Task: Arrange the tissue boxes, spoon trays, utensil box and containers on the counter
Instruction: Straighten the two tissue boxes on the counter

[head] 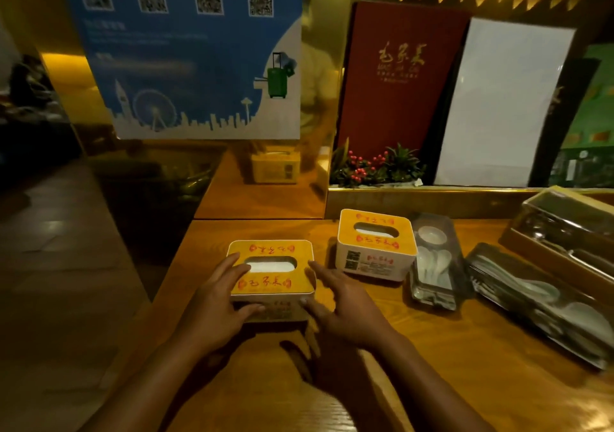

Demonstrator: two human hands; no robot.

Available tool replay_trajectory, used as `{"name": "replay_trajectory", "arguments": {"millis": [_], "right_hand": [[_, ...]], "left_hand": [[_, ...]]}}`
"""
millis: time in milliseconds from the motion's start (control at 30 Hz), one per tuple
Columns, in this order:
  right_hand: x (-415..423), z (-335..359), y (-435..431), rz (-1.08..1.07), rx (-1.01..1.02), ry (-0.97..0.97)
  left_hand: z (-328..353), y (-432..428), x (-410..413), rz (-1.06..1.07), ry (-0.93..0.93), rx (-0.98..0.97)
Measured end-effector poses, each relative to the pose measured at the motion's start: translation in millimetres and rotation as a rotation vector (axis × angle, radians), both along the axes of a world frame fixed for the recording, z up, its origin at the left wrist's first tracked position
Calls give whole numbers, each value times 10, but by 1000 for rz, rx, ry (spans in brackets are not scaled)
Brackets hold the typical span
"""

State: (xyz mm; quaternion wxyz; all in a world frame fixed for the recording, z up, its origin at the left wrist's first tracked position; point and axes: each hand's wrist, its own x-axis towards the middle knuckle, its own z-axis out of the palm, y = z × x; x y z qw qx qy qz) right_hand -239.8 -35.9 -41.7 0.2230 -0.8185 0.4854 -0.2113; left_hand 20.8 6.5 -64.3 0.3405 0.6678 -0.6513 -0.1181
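Head: box (265, 283) between left grip (212, 305), right grip (345, 308)

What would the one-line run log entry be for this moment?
left hand: grips near tissue box | right hand: open, touching its right side | far tissue box: upright, apart
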Motion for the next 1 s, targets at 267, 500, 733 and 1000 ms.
{"name": "replay_trajectory", "arguments": {"millis": [267,500,733,1000], "right_hand": [[-789,214,-806,-447,-223,335],[-983,27,-857,-469,-172,328],[-1076,5,-515,-381,-197,258],[-1060,30,-104,-384,-208,261]], "left_hand": [[124,-48,-100,14,-122,-26],[531,-298,-647,-124,-197,-101],[458,-423,-1224,-249,-365,-37],[279,-385,-1552,-243,-580,-27]]}}
